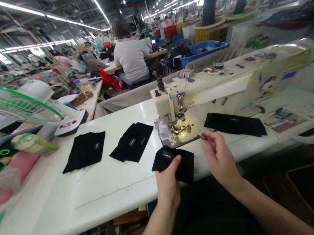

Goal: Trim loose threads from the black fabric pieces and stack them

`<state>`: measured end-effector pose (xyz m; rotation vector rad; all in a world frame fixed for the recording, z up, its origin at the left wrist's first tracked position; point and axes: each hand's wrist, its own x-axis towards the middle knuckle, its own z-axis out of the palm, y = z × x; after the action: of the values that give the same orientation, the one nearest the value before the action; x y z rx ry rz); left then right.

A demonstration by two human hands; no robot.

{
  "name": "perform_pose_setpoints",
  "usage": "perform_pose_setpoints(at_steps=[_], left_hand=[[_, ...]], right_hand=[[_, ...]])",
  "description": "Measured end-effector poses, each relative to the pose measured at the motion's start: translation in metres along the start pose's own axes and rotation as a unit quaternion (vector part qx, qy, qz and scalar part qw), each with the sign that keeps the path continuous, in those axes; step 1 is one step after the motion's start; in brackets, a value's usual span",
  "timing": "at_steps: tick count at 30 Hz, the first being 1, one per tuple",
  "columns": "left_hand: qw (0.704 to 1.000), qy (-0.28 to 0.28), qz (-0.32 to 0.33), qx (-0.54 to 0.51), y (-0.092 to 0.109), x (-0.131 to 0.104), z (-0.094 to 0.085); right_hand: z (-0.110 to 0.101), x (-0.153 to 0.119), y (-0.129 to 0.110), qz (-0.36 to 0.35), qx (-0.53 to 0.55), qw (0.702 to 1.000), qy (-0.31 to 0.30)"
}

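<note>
My left hand grips a black fabric piece with a small dark label, thumb on top, at the table's front edge. Between the fingers of my right hand is a small tool with a metal tip and a bit of purple; the hand hides most of it, so its kind is unclear. Just beyond both hands stands a sewing machine, its lit presser foot over the metal plate. One black labelled piece lies to the right of the needle area.
Two stacks of black pieces, one at far left and one nearer, lie on the white table. A green-rimmed fan stands at left. Beyond the machine are a seated person and a blue crate.
</note>
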<state>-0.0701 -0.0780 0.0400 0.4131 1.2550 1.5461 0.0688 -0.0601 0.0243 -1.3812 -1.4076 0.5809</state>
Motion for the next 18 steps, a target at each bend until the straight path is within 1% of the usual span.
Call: perform_pose_setpoints(at_steps=[1,3,6,9,11,12,14,15,18], left_hand=[[1.000,0.004,-0.002,-0.002,0.000,0.001,0.000],[1.000,0.003,-0.004,0.002,0.001,0.000,-0.001],[1.000,-0.019,-0.010,0.022,0.002,-0.004,0.000],[0.998,-0.039,-0.042,0.032,0.003,-0.007,0.001],[0.998,-0.031,-0.050,0.028,0.002,-0.006,0.000],[0.998,-0.024,-0.042,0.027,0.001,-0.004,-0.001],[0.999,-0.016,-0.022,0.041,0.000,0.001,-0.005],[0.998,-0.020,-0.017,0.059,-0.001,0.003,-0.008],[0.988,-0.056,-0.039,0.142,0.000,0.007,-0.017]], right_hand=[[-0.001,0.001,0.000,0.010,0.013,1.000,-0.013],[-0.001,0.001,-0.001,0.024,0.035,0.997,-0.058],[0.000,0.000,-0.007,0.018,0.028,0.993,-0.113],[0.001,-0.002,-0.012,-0.033,-0.005,0.992,-0.120],[0.000,-0.002,-0.015,-0.055,-0.009,0.991,-0.119],[-0.002,-0.002,-0.015,-0.056,-0.005,0.991,-0.118],[-0.006,0.001,-0.016,-0.044,0.005,0.994,-0.095],[-0.009,0.004,-0.017,-0.035,0.005,0.997,-0.067],[-0.023,0.019,-0.017,-0.019,-0.023,0.998,0.052]])
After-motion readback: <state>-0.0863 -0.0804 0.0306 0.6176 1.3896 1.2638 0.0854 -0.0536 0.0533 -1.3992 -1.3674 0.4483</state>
